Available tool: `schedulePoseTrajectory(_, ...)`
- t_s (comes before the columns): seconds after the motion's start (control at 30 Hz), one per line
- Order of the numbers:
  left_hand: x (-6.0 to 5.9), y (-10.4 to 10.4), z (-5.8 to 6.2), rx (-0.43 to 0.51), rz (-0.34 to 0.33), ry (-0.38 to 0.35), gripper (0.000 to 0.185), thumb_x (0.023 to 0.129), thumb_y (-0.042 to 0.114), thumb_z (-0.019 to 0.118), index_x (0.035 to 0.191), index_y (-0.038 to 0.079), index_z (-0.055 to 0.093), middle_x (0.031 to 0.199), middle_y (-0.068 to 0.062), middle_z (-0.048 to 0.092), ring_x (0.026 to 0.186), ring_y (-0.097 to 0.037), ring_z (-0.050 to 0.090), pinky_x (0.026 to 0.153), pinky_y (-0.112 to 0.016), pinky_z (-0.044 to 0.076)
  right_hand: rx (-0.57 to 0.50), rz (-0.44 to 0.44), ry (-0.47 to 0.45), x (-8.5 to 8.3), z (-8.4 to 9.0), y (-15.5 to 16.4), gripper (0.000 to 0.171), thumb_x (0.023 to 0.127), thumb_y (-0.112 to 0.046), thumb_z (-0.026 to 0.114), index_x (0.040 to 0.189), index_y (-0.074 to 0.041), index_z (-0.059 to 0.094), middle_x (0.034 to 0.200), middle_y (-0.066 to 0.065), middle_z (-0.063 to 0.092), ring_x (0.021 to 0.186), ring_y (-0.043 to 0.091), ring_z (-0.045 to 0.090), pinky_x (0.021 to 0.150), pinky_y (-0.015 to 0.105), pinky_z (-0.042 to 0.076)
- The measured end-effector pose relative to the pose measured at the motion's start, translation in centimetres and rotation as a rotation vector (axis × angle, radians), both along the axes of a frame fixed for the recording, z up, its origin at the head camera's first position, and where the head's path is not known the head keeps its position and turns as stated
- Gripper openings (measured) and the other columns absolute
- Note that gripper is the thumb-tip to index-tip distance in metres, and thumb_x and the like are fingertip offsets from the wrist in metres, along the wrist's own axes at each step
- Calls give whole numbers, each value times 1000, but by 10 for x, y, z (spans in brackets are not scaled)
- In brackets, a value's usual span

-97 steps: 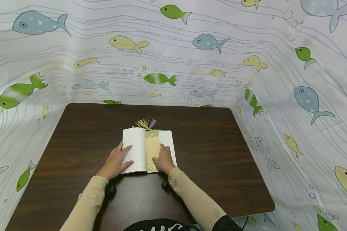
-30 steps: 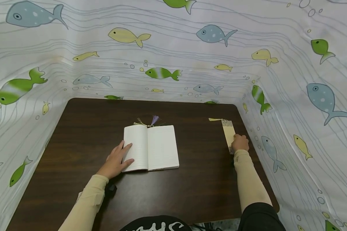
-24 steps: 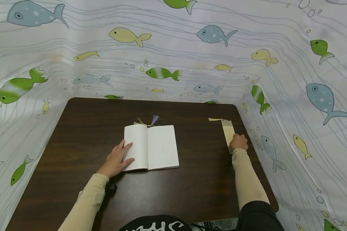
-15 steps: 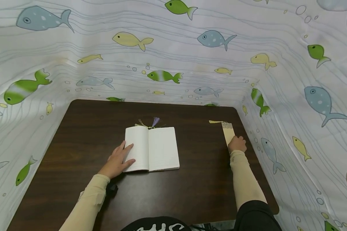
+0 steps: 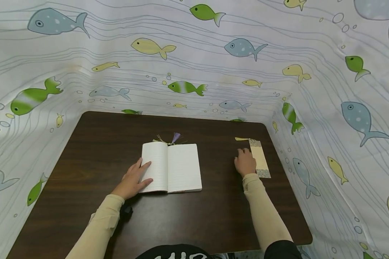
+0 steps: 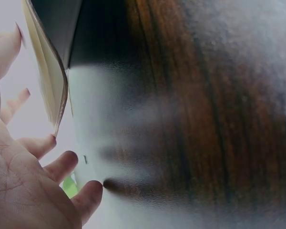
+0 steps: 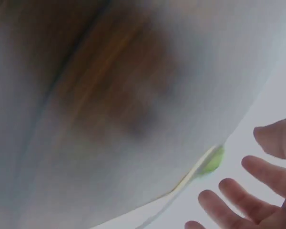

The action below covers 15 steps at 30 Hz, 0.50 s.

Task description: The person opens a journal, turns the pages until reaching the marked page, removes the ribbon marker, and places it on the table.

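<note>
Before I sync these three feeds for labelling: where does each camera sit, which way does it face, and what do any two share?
Head: worn on the head, looking forward and down at the open notebook, bookmark and dark wooden table; both forearms, left hand and right hand show.
Left wrist: under the left hand, facing along the table toward the notebook's edge; palm and fingers show.
Right wrist: under the right hand, facing blurred table; fingertips show.
Shared: head and left wrist both show the notebook.
</note>
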<state>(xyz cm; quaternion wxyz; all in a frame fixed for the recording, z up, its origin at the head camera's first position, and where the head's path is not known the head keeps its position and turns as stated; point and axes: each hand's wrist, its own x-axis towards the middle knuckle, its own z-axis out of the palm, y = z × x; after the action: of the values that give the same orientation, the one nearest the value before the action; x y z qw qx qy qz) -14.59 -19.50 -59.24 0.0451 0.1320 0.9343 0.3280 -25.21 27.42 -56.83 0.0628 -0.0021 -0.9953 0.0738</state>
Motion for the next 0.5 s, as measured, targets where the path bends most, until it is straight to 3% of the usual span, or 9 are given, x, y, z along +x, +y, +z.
schedulePoseTrajectory(0.1, 0, 0, 0, 6, 1, 3, 72, 100, 43, 64, 158, 11, 37, 164, -30, 14, 145, -53, 20, 103, -79, 25, -49, 147, 5, 6, 1, -32, 45, 99, -17, 67, 140, -1, 58, 138, 25, 54, 118, 44, 58, 88, 59, 53)
schedulePoseTrajectory(0.3, -1, 0, -1, -3, -4, -4, 72, 100, 44, 64, 158, 11, 36, 164, -30, 14, 145, -53, 21, 103, -79, 25, -217, 419, -114, 27, 5, -88, 55, 101, -23, 65, 151, -9, 47, 157, 17, 38, 141, 36, 43, 107, 52, 44)
schedulePoseTrajectory(0.4, -3, 0, -2, -10, -4, -7, 73, 100, 44, 64, 158, 11, 36, 164, -30, 14, 145, -53, 21, 103, -79, 26, -264, 509, -172, 36, 3, -106, 59, 102, -29, 65, 154, -12, 43, 161, 14, 32, 147, 33, 35, 111, 50, 41)
schedulePoseTrajectory(0.5, -3, 0, -2, -10, -6, -12, 73, 99, 45, 64, 158, 11, 36, 164, -30, 14, 145, -53, 21, 103, -79, 25, -236, 564, -243, 44, -4, -115, 67, 100, -38, 66, 157, -17, 39, 164, 13, 27, 150, 32, 28, 114, 49, 37)
